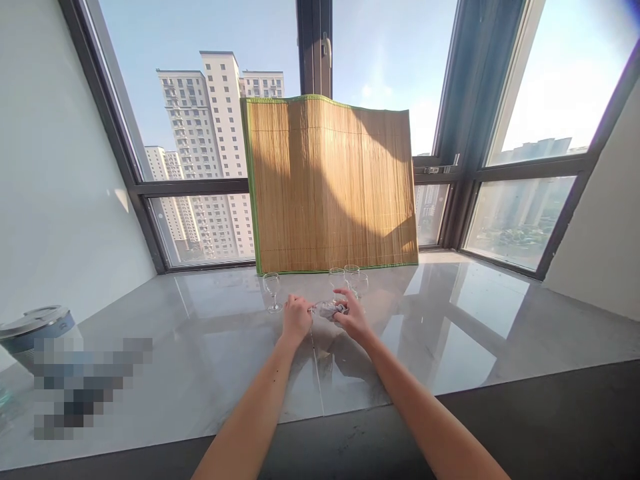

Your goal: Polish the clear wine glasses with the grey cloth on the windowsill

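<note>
Over the middle of the grey ledge, my two hands hold a small stemmed glass (pixel 324 309) tilted on its side. My left hand (pixel 297 316) is closed at the stem end. Around the bowl end curl the fingers of my right hand (pixel 353 317), with a crumpled greyish cloth-like piece (pixel 342 308) at them; its exact kind is too small to make out. One stemmed glass (pixel 272 288) stands upright just beyond my left hand. Behind my right hand is a group of several similar clear glasses (pixel 352 272), partly hidden by it.
A folded bamboo mat (pixel 330 187) with green edging leans upright against the window behind the glasses. At the left of the glossy ledge (pixel 200 373) sits a lidded container (pixel 43 327), beside a blurred-out patch. The ledge's front edge runs close below my forearms.
</note>
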`<state>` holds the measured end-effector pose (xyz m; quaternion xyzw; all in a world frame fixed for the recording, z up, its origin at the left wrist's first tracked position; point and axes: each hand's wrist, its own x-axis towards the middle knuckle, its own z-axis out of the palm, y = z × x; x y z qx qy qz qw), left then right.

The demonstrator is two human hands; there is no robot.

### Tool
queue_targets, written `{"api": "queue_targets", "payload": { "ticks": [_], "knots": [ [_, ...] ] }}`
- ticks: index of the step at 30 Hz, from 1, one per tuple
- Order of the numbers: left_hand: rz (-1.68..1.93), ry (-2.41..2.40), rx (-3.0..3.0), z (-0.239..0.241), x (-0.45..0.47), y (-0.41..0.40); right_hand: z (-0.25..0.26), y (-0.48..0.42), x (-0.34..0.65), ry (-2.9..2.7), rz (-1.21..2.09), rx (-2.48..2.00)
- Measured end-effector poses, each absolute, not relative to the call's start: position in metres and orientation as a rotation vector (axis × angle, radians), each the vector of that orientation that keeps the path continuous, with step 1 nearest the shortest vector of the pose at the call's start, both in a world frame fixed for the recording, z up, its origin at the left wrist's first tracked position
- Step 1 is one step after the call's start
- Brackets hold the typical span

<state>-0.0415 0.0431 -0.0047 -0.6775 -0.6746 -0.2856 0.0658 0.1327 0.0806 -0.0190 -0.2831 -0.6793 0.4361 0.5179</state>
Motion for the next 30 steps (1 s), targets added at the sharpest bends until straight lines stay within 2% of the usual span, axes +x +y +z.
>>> {"api": "queue_targets", "payload": {
  "ticks": [11,14,17,22,26,30],
  "knots": [
    [-1.072,-2.093,-1.948,-0.007,-0.04,0.042,-0.016,0.077,0.133,-1.576,0.654,-0.824],
    [-1.289,-2.19,-1.868,-0.01,-0.043,0.047,-0.017,0.078,0.135,-1.556,0.525,-0.911],
    [-1.674,-2.317,-1.773,-0.01,-0.046,0.052,-0.019,0.08,0.135,-1.564,0.444,-0.969],
    [-2.34,-2.388,-1.892,-0.007,-0.041,0.055,-0.024,0.083,0.131,-1.629,0.472,-0.951],
    [-2.454,-2.36,-2.101,-0.009,-0.035,0.056,-0.027,0.087,0.129,-1.652,0.517,-0.943],
    [-2.451,-2.304,-2.064,-0.012,-0.035,0.056,-0.025,0.087,0.127,-1.665,0.597,-0.919]
  ]
}}
